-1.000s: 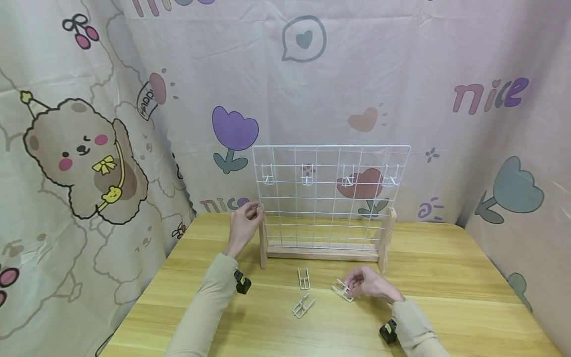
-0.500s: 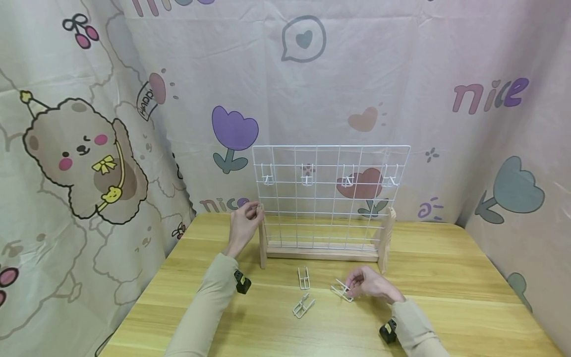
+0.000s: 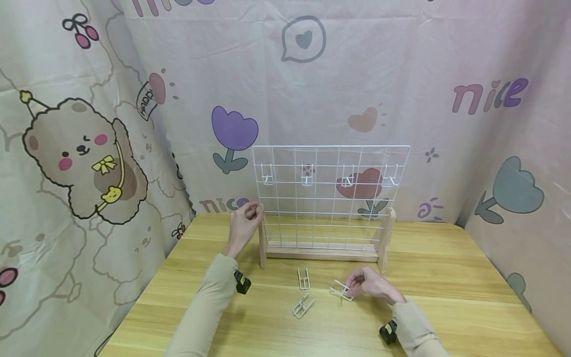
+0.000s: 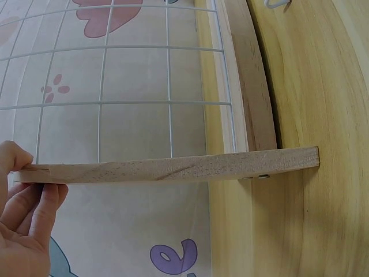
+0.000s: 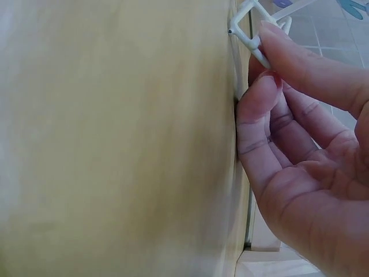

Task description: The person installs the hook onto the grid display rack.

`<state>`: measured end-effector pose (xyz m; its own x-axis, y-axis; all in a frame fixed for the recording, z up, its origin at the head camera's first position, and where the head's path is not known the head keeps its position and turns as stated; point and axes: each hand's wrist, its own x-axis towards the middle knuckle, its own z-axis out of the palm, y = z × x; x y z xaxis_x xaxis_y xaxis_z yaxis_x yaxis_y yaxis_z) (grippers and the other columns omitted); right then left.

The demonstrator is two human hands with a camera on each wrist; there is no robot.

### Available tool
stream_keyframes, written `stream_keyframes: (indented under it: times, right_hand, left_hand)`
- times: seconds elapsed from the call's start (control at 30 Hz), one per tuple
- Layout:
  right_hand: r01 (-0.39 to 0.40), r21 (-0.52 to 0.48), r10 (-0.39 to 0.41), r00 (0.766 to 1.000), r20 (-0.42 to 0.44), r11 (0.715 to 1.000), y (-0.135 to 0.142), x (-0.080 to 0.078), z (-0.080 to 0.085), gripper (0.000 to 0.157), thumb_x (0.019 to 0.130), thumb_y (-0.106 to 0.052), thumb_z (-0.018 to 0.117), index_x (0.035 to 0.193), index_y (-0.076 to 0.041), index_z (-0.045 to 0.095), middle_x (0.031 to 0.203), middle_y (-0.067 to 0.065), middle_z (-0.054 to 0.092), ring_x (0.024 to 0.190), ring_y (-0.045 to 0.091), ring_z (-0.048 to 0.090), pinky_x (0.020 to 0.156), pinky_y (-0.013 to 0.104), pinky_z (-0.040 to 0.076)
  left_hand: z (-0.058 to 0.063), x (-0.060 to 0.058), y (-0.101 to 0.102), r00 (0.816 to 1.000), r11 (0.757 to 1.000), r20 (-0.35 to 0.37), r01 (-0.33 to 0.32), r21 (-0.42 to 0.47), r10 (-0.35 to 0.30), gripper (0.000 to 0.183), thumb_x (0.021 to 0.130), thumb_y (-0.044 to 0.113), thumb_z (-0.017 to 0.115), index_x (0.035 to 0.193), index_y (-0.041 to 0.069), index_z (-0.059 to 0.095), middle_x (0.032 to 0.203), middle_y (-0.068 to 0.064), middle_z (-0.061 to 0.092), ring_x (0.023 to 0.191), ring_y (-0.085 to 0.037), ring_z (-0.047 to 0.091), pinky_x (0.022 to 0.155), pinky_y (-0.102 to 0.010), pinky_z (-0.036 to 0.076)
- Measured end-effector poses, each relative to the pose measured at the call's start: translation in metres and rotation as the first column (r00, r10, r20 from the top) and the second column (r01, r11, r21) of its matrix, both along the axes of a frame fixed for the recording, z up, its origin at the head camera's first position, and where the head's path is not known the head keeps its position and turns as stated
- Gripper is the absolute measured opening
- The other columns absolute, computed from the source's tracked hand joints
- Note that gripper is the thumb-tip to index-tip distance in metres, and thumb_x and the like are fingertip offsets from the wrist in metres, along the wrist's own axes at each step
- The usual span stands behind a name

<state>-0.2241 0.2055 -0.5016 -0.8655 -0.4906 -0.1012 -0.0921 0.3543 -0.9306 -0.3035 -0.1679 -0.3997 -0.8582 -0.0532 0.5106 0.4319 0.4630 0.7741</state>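
My left hand (image 3: 243, 225) pinches the top of the left wooden upright (image 4: 167, 168) of a stand, thumb on one side and fingers on the other. The stand carries a white wire grid panel (image 3: 327, 206). Several white wire hooks hang along its upper part, among them a left one (image 3: 267, 179). Low over the table, my right hand (image 3: 368, 283) pinches a white wire hook (image 3: 341, 291) between thumb and fingers; the right wrist view shows this hook's bent end (image 5: 247, 26). Two more hooks lie on the table, an upper one (image 3: 304, 278) and a lower one (image 3: 303, 306).
The wooden table (image 3: 250, 327) spreads around the stand, whose base bar (image 3: 321, 254) runs between the uprights. Its right upright (image 3: 385, 240) stands behind my right hand. A printed curtain (image 3: 285, 99) hangs close behind the table and along both sides.
The hook in my right hand has turned slightly, its free prongs shifting a little to the left. My left hand stays on the upright.
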Motion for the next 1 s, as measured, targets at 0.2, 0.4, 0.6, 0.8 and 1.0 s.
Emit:
stream_keyframes:
  times: [0.2,0.4,0.6,0.8,1.0]
  right_hand:
    - [0.006,0.0,-0.006,1.0,-0.009,1.0,-0.0008,0.0012,0.0004,0.023,0.081,0.0,0.077,0.095,0.014,0.066,0.082,0.009,0.07,0.072,0.009,0.061,0.067,0.019,0.055]
    - [0.02,0.004,-0.02,1.0,-0.016,1.0,-0.0027,0.0043,0.0027,0.022,0.082,-0.001,0.076,0.095,0.014,0.066,0.082,0.009,0.071,0.071,0.008,0.06,0.064,0.019,0.054]
    - [0.034,0.014,-0.034,0.999,-0.028,0.999,-0.0039,0.0073,0.0031,0.019,0.084,-0.001,0.075,0.095,0.012,0.066,0.084,0.015,0.072,0.071,0.01,0.062,0.062,0.019,0.054]
    - [0.028,-0.008,-0.028,0.999,-0.046,1.0,-0.0034,0.0075,0.0018,0.009,0.085,0.002,0.073,0.09,0.007,0.067,0.084,0.014,0.072,0.07,0.008,0.063,0.062,0.018,0.054]
    - [0.016,-0.027,-0.017,0.999,-0.051,1.0,-0.0031,0.0073,0.0006,0.011,0.085,0.001,0.072,0.09,0.008,0.066,0.08,0.005,0.071,0.069,0.008,0.063,0.062,0.02,0.057]
  left_hand:
    - [0.0001,0.0001,0.0001,1.0,1.0,0.0,-0.002,-0.002,0.002,0.03,0.093,0.007,0.066,0.12,-0.006,0.067,0.114,-0.026,0.072,0.105,-0.036,0.073,0.088,-0.042,0.062]
    - [0.0004,0.0005,0.0,1.0,1.0,0.003,-0.007,-0.006,0.007,0.03,0.094,0.008,0.066,0.121,-0.005,0.067,0.114,-0.026,0.072,0.106,-0.035,0.073,0.088,-0.044,0.062]
    - [-0.0006,-0.0004,-0.0005,1.0,1.0,0.002,-0.011,-0.006,0.011,0.029,0.094,0.009,0.066,0.12,-0.005,0.068,0.113,-0.025,0.073,0.105,-0.035,0.073,0.088,-0.044,0.062]
    - [-0.0008,-0.0003,-0.0003,1.0,1.0,0.002,-0.014,-0.004,0.014,0.029,0.094,0.009,0.066,0.119,-0.004,0.069,0.112,-0.025,0.073,0.104,-0.034,0.074,0.088,-0.044,0.062]
    - [0.0005,0.0005,0.0004,1.0,1.0,-0.001,-0.016,-0.01,0.016,0.03,0.094,0.009,0.066,0.12,-0.006,0.068,0.112,-0.025,0.073,0.103,-0.035,0.074,0.088,-0.044,0.062]
